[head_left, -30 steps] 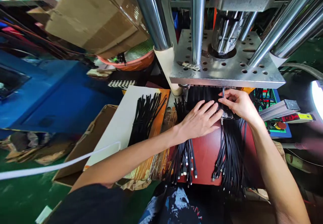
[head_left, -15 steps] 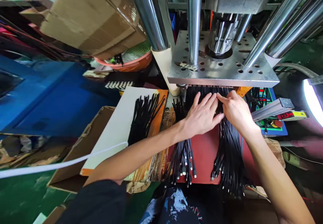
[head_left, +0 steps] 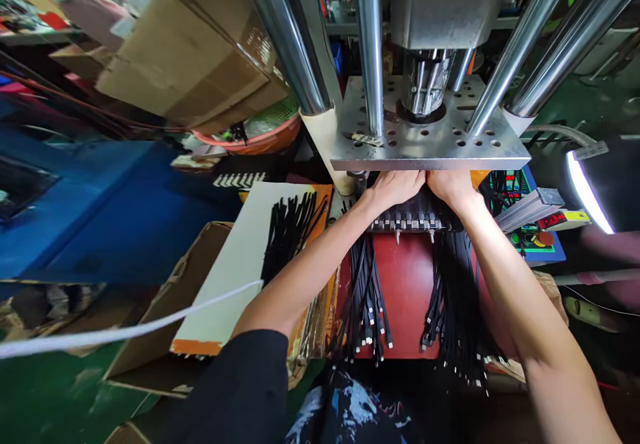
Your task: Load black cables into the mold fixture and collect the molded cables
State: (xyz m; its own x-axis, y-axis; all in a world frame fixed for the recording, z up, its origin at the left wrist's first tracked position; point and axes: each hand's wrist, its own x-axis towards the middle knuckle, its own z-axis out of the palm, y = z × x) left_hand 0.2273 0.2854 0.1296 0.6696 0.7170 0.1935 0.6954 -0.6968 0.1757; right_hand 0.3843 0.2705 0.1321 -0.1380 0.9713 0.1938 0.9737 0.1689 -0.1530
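Both of my hands reach in under the metal press plate (head_left: pixel 430 163). The back of my left hand (head_left: pixel 400 187) shows, while the plate's front edge hides its fingers. Close beside it on the right is my right hand (head_left: pixel 451 185), its fingers also out of sight below the plate. In front of my wrists lies a dark mould block (head_left: pixel 413 223) with a row of small metal connector ends along its front and two small pegs. Black cable bundles hang on either side of it, a left bundle (head_left: pixel 367 291) and a right bundle (head_left: pixel 453 297), with USB plugs at their lower ends.
At left, more black cables (head_left: pixel 287 231) lie on a white board (head_left: pixel 225 277) beside an open carton (head_left: pixel 160 311). Steel columns (head_left: pixel 369 51) rise around the press. A control box (head_left: pixel 543 244) with buttons and a lit lamp (head_left: pixel 590 191) stand at right. A person appears far upper left.
My hands have gone forward from the top of the cables to under the press plate. The mould block's front row of connectors has come into view. The camera view has shifted slightly.
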